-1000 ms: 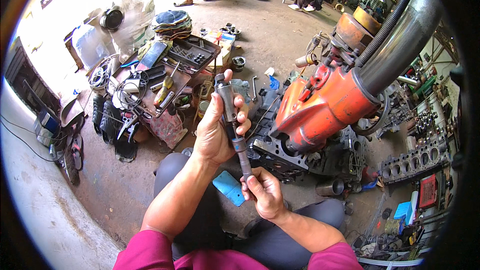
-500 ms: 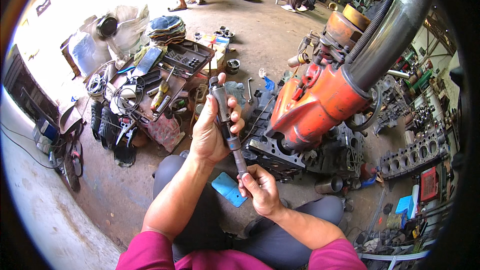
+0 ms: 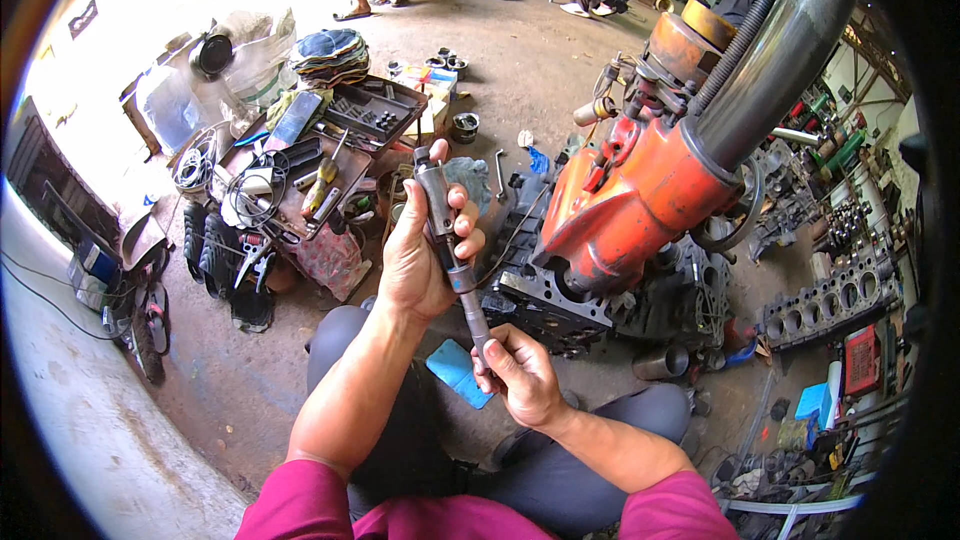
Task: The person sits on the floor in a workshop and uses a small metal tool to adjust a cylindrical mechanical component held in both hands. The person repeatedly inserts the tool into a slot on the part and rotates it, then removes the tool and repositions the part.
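Observation:
My left hand (image 3: 412,265) is wrapped round the thick upper part of a metal cylindrical tool (image 3: 473,310), with the thumb along its side. The tool stands tilted in front of my chest, its narrower grey shaft sloping down to the right. At the lower end, my right hand (image 3: 525,378) pinches the shaft between thumb and fingers. A dark engine block (image 3: 555,308) lies just beyond my hands to the right, with an orange boring machine (image 3: 630,210) on top of it. The tool's exact kind is unclear.
At the left, a low bench holds a metal parts tray (image 3: 375,105), a yellow-handled screwdriver (image 3: 322,180) and cables. A blue flat object (image 3: 458,372) lies by my legs. Another engine block (image 3: 832,308) rests at the right. Several people crouch or stand at the back.
The tool and both hands have barely moved; my grips look the same. The view has shifted slightly. At the back right, a person shows more fully beside the machine's column.

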### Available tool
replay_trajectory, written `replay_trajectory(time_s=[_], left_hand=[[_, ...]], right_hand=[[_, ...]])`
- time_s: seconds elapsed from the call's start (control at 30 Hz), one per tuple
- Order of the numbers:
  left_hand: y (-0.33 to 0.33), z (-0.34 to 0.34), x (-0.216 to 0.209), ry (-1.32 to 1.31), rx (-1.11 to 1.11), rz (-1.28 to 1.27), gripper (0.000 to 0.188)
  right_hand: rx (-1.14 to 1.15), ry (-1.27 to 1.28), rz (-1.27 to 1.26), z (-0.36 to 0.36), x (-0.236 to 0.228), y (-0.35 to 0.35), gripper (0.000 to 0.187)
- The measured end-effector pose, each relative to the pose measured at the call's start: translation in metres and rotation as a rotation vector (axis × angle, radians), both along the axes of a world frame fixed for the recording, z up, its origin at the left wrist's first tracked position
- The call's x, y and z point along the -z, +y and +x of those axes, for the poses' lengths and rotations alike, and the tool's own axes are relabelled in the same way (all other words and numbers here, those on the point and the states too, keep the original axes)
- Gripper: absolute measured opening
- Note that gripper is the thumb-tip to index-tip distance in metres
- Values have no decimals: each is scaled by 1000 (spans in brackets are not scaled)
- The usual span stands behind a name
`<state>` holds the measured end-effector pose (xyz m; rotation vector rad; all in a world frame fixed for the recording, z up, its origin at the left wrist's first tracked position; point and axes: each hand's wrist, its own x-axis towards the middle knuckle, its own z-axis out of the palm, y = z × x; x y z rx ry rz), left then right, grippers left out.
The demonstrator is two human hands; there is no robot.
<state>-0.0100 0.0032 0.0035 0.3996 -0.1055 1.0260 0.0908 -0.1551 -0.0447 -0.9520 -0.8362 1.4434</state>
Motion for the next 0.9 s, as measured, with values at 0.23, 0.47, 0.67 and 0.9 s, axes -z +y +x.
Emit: replay_trajectory(time_s=[0.23,0.47,0.67,0.9], left_hand=[[0,2,-1,-59,20,-54,59],[0,4,-1,-112,52,-81,58],[0,4,-1,-31,22,-51,54],[-2,5,1,-28,12,-46,52]], right_hand=[[-125,280,-112,1,-4,-3,36],[-197,515,-157,2,-8,-4,38],[-130,350,-174,6,-8,0,43],[-56,198,-143,4,-10,-1,43]])
